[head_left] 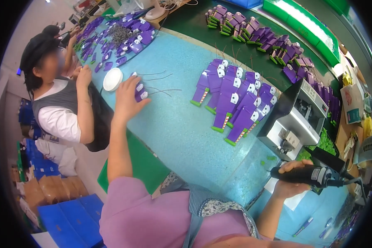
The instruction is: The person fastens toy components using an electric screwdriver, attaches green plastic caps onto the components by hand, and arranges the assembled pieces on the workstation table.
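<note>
My left hand (127, 99) reaches across the blue table, fingers and thumb curved around small purple plastic parts (140, 91) with white round spots. Thin dark wires (159, 91) trail from these parts to the right. Part of what the hand grips is hidden under the fingers. A black electric screwdriver (301, 175) with a cord lies in the grip of my right hand (291, 188), its tip pointing left. Between my hands stands a cluster of purple units (235, 97) with green ends, several with wires sticking up.
A white round dish (112, 79) sits beside my left hand. A grey metal machine (295, 120) stands right of the cluster, near green small parts (324, 142). Purple parts (134, 41) pile up at the far left. More purple units (256, 35) line the dark green belt (186, 38). A co-worker (58, 91) is at the left.
</note>
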